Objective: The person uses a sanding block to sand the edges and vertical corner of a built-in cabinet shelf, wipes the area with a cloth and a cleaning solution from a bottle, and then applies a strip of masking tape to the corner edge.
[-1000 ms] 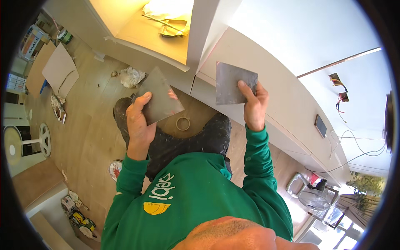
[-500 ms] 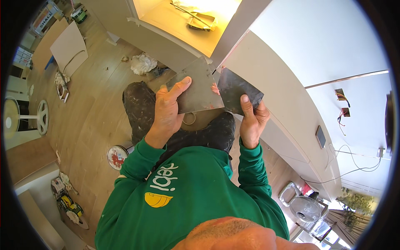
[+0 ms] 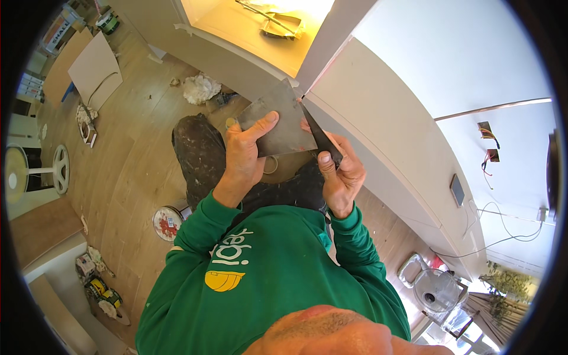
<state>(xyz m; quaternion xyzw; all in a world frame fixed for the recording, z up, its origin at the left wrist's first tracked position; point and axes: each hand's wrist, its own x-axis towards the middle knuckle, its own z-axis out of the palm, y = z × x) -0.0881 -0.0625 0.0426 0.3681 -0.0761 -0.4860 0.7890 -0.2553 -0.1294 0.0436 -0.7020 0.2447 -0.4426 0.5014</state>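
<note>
My left hand [image 3: 245,148] is closed on a flat grey metal filler spreader [image 3: 278,127], its thumb lying across the face. Reddish smears show near the plate's right edge. A second, darker spreader [image 3: 322,139] is in my right hand [image 3: 343,171], pinched between thumb and fingers and turned nearly edge-on. The two plates meet or overlap along the grey one's right edge; whether they touch all along it I cannot tell. Both are held above my knees, in front of the cabinet.
A lit cabinet niche [image 3: 236,26] is ahead, with a pale counter [image 3: 378,100] curving away right. A phone-like device [image 3: 457,190] rests on the counter. On the floor are crumpled white paper [image 3: 201,89], a red-smeared can [image 3: 168,223] and a clear-bladed fan [image 3: 436,290].
My right hand has moved left and tipped its dark spreader from face-on to nearly edge-on, against the grey one. My left hand has hardly moved.
</note>
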